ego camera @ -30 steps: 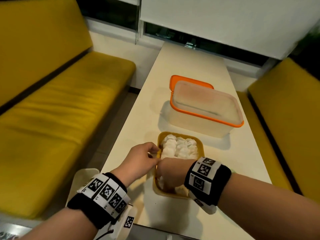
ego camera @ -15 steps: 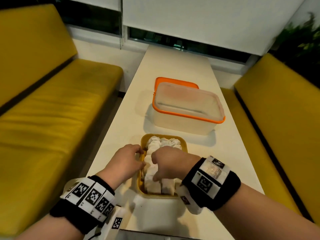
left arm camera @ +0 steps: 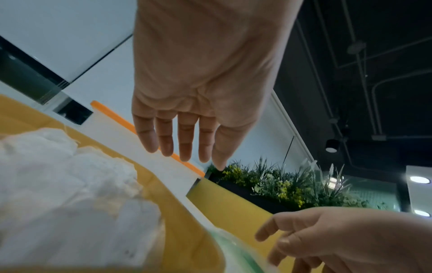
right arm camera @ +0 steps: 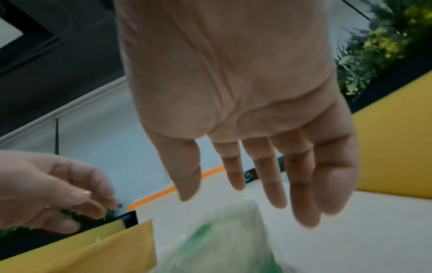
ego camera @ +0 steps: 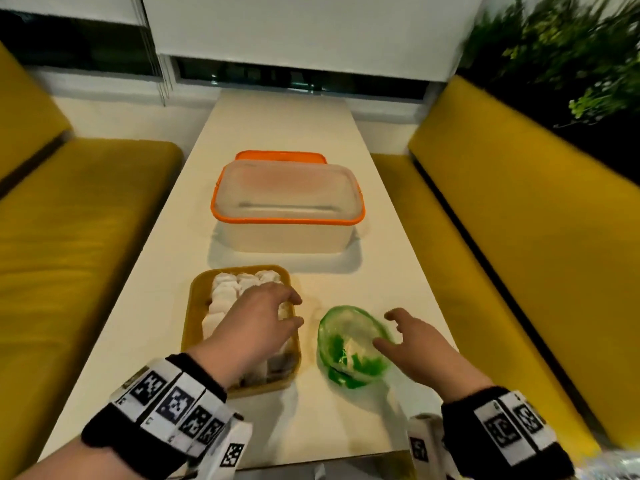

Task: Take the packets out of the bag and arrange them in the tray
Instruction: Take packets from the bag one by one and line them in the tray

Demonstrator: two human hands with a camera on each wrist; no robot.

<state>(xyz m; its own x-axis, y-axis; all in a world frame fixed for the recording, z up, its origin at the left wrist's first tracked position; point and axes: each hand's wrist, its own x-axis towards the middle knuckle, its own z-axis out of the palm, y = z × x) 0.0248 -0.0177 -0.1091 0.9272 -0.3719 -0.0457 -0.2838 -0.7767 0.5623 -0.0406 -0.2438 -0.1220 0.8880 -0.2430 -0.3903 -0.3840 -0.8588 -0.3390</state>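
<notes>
A yellow tray on the near table holds several white packets, seen close in the left wrist view. To its right lies a crumpled clear green bag with something pale inside. My left hand hovers over the tray's right half, fingers straight and holding nothing. My right hand is spread beside the bag's right edge, fingers apart and empty, just above the bag. Whether it touches the bag is unclear.
A translucent box with an orange rim stands behind the tray, an orange lid behind it. Yellow benches run along both sides of the narrow white table. Plants are at the back right.
Both hands were on the packets in the tray. My right hand has moved right to the green bag, and my left hand has lifted and opened over the tray.
</notes>
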